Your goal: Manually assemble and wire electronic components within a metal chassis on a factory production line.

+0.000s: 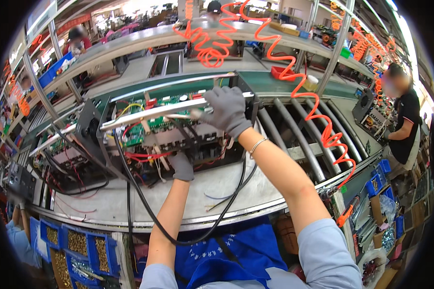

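Note:
An open machine chassis (212,131) with green circuit boards (171,109) and bundled wires stands before me on the work line. My right hand (228,110), in a grey glove, is closed over the silvery metal rail (154,110) along its top, near the right end. Lower down, my left hand (181,166), gloved as well, reaches inside beside red wires (147,155). Its fingers are hidden among the parts. A thick black cable (139,192) loops from the chassis down across my left forearm.
Metal rollers (304,139) lie to the right, under an orange coiled air hose (313,103). A second chassis (65,149) stands on the left. Blue bins (77,241) of screws sit at lower left. A co-worker (402,113) stands at far right; another's hands show at the left edge.

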A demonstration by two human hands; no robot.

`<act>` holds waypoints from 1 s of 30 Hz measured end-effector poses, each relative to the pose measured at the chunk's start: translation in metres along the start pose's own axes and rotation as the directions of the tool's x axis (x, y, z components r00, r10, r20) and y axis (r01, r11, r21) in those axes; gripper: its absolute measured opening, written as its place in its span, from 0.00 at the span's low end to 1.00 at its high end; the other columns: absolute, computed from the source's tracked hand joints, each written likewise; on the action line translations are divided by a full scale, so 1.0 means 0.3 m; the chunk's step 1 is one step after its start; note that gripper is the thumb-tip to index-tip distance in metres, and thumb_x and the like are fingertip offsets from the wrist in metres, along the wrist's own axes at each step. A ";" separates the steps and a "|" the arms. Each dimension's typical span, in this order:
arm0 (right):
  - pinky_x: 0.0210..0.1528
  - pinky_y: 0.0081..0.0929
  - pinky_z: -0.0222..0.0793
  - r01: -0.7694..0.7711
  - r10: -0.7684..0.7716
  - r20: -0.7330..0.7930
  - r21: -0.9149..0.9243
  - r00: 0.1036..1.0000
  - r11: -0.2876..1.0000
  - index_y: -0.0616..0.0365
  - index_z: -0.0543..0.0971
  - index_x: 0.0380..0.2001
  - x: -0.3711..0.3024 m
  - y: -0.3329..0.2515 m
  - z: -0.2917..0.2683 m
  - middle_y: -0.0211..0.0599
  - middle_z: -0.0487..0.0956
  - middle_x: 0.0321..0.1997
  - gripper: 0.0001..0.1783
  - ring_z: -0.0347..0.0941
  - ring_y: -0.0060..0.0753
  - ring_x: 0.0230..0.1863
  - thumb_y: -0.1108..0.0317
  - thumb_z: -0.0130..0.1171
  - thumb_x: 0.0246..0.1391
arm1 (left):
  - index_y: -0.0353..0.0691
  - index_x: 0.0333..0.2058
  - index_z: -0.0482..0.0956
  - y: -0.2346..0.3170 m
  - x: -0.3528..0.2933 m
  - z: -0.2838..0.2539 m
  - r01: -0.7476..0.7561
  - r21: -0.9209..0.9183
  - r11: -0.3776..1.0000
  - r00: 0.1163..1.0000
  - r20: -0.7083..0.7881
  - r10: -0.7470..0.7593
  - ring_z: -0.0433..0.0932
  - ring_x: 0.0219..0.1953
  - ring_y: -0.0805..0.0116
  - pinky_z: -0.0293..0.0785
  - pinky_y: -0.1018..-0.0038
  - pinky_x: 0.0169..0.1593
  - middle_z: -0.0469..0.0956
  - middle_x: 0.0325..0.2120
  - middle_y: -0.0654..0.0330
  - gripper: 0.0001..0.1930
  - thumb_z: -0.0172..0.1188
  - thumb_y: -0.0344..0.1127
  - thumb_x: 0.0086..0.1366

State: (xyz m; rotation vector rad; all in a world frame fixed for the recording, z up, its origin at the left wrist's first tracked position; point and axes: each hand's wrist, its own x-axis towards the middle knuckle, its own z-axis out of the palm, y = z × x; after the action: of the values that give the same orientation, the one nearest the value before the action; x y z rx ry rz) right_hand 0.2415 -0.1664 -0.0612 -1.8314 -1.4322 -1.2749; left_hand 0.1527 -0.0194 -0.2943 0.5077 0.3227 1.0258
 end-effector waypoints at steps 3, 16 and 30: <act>0.35 0.36 0.61 -0.016 0.016 -0.015 0.016 1.000 1.000 0.47 0.76 0.26 0.016 -0.006 -0.009 0.28 0.72 0.25 0.25 0.71 0.35 0.29 0.38 0.67 0.39 | 0.38 0.56 0.70 -0.015 0.067 -0.013 0.122 -0.104 0.987 0.993 0.019 -0.120 0.79 0.41 0.64 0.80 0.68 0.43 0.77 0.46 0.57 0.23 0.56 0.18 0.62; 0.40 0.37 0.62 -0.048 0.047 0.026 0.017 0.999 0.999 0.49 0.77 0.25 0.012 0.003 0.021 0.31 0.73 0.26 0.28 0.73 0.35 0.31 0.33 0.62 0.42 | 0.26 0.51 0.74 0.528 -0.279 -0.137 0.258 0.640 0.723 0.844 0.214 -0.491 0.77 0.47 0.63 0.78 0.69 0.49 0.76 0.47 0.48 0.20 0.57 0.35 0.65; 0.37 0.37 0.59 -0.004 0.004 -0.035 -0.011 0.999 1.000 0.45 0.76 0.26 -0.018 0.047 0.049 0.30 0.72 0.26 0.27 0.71 0.36 0.30 0.32 0.61 0.42 | 0.43 0.62 0.66 0.989 0.085 0.058 -0.223 0.745 0.629 0.974 0.139 0.180 0.78 0.41 0.67 0.75 0.70 0.45 0.76 0.46 0.62 0.30 0.42 0.58 0.72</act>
State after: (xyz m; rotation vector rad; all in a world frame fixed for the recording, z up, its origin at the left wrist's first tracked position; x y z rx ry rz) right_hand 0.2601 -0.1617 -0.0701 -1.8089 -1.4046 -1.3088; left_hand -0.0423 0.1225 -0.1190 1.3681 0.6739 1.0653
